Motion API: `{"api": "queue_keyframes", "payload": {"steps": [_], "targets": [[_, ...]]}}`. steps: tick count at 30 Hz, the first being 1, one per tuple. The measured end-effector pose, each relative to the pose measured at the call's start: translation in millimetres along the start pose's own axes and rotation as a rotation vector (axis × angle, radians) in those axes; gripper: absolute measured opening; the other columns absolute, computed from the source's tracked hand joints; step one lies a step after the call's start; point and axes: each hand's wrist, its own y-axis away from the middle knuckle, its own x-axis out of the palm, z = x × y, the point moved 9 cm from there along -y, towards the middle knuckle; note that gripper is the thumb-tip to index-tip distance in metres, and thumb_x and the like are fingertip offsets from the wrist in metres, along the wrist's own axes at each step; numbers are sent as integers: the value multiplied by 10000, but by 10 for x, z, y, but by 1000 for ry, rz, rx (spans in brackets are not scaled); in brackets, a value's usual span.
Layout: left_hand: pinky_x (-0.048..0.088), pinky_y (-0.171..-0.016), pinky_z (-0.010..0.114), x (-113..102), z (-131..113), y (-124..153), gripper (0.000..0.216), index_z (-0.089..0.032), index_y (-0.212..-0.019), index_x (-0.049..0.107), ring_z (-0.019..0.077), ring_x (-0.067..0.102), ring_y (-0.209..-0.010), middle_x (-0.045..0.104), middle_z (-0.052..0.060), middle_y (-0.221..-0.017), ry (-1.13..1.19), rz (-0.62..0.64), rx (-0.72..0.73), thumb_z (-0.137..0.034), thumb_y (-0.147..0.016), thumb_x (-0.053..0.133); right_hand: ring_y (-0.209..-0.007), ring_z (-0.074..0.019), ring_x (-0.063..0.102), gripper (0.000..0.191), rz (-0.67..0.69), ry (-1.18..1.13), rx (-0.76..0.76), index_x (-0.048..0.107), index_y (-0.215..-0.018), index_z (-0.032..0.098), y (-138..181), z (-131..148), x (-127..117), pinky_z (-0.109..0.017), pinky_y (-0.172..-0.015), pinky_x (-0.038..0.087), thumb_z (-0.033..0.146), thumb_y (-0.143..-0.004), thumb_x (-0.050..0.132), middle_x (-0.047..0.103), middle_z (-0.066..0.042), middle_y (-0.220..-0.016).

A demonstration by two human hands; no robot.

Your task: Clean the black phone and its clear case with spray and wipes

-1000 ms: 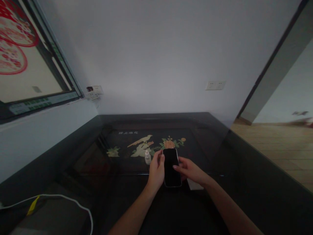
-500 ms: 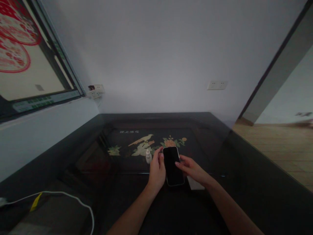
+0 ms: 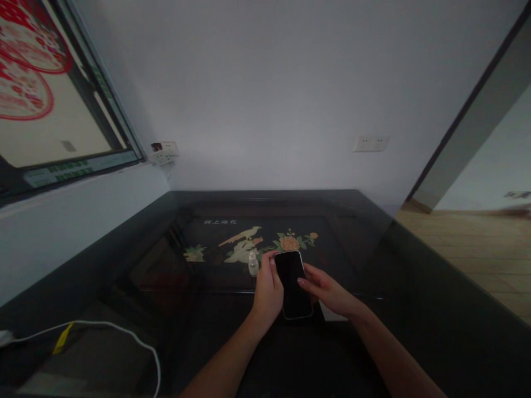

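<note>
A smartphone [image 3: 293,287] with a dark screen is held between both hands above the black table. My left hand [image 3: 267,287] is closed around its left edge, fingers reaching toward the upper corner. On the other side my right hand [image 3: 326,287] grips the right edge, its thumb lying over the screen; the fingers behind the phone are hidden. Just left of my left hand stands a small clear bottle [image 3: 253,265] with a whitish cap. A flat white item [image 3: 332,314] lies on the table, partly covered by my right hand and wrist.
The glossy black table [image 3: 398,265] carries a bird-and-flower inlay [image 3: 243,246] and reaches the wall. A white cable [image 3: 124,330] with a yellow tag [image 3: 63,338] curves across the left front. Wall sockets [image 3: 371,143] sit behind, and a window [image 3: 62,110] is at left.
The phone's top edge has tipped slightly left and down, and both hands have shifted a little with it. The view has moved very slightly. Both hands keep their hold.
</note>
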Motion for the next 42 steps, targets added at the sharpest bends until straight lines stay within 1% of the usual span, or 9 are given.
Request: {"api": "queue_keyframes", "payload": {"steps": [9, 13, 18, 23, 26, 33, 38, 40, 42], "targets": [[478, -917, 374, -35, -14, 0, 347, -210, -1165, 555, 216, 636, -993, 665, 84, -1064, 13, -4, -39, -425, -1069, 300, -992, -224, 687, 577, 10, 39, -31, 505, -1427, 234, 14, 77, 27, -323, -782, 580, 499, -934, 644, 679, -99, -1243], [480, -908, 359, -15, -25, 12, 357, -213, -1149, 573, 215, 638, -990, 673, 77, -1047, 43, 13, -45, -424, -1070, 297, -1133, -260, 659, 588, 19, 62, -52, 516, -1426, 231, 24, 153, 33, -402, -937, 560, 509, -926, 650, 658, -107, -1310], [486, -879, 329, 7, -24, 13, 362, -213, -1096, 589, 201, 639, -952, 678, 62, -1024, 105, 25, -56, -455, -1064, 321, -1249, -273, 603, 599, 47, 94, -79, 499, -1454, 217, 49, 183, 7, -461, -1088, 469, 485, -938, 643, 638, -109, -1361], [487, -933, 333, 31, -50, 0, 391, -221, -1157, 603, 199, 642, -1012, 687, 62, -1091, 151, 79, -53, -486, -1058, 334, -1195, -265, 633, 587, 47, 77, -37, 494, -1461, 241, 64, 101, -51, -425, -1004, 532, 485, -945, 634, 620, -103, -1387], [507, -925, 343, 45, -18, -15, 422, -214, -1119, 621, 210, 649, -995, 695, 64, -1050, 167, 122, -78, -532, -1041, 355, -1161, -260, 649, 582, 50, 51, -3, 505, -1449, 252, 67, 53, -72, -389, -932, 566, 502, -941, 635, 626, -99, -1373], [567, -587, 297, 98, 122, -3, 413, -233, -1084, 577, 190, 651, -717, 658, 33, -876, 319, 200, -267, -611, -972, 457, -1080, -242, 682, 541, -37, 15, 15, 559, -1358, 242, 1, 9, -144, -395, -944, 552, 557, -925, 633, 690, -90, -1229], [574, -563, 300, 63, 42, -25, 409, -238, -1108, 553, 165, 623, -628, 626, 9, -805, 366, 183, -279, -611, -957, 484, -804, -201, 728, 664, -259, 104, -31, 438, -1429, 277, -12, 32, -330, -324, -673, 590, 524, -873, 704, 692, -95, -1206], [566, -580, 289, 36, -1, -37, 403, -234, -1110, 558, 166, 626, -651, 636, 15, -810, 331, 163, -243, -602, -959, 491, -729, -194, 726, 654, -354, 248, -48, 469, -1431, 290, 22, 97, -372, -335, -646, 593, 532, -870, 701, 692, -97, -1228], [560, -599, 284, 34, -22, -34, 394, -232, -1105, 565, 169, 632, -680, 652, 24, -835, 312, 160, -218, -592, -966, 489, -751, -220, 737, 556, -406, 413, -56, 546, -1399, 289, 55, 179, -338, -385, -715, 606, 547, -915, 634, 705, -102, -1235]]}}
